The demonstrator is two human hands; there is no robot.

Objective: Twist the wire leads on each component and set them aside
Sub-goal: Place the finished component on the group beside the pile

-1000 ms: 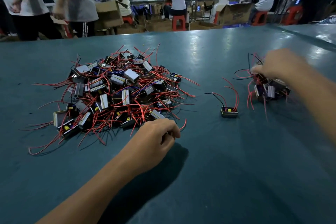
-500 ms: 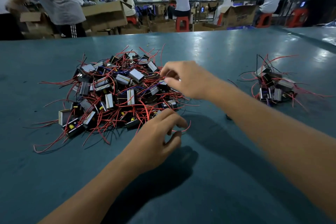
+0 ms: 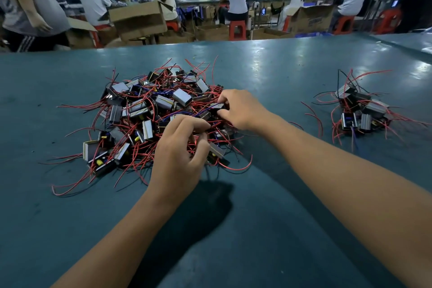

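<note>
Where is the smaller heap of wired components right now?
The smaller heap of grey block components with red leads lies on the teal table, far right of both hands.

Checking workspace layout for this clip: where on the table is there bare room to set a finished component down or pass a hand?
Bare table lies between the large pile and the small pile, and in front between the forearms. Crowded: the large pile's right side, where the left hand and right hand work, and stray red leads around both piles.

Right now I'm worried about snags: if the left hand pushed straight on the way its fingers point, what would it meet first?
Probably the red leads and components of the big pile its fingers already reach; depth is unclear.
</note>
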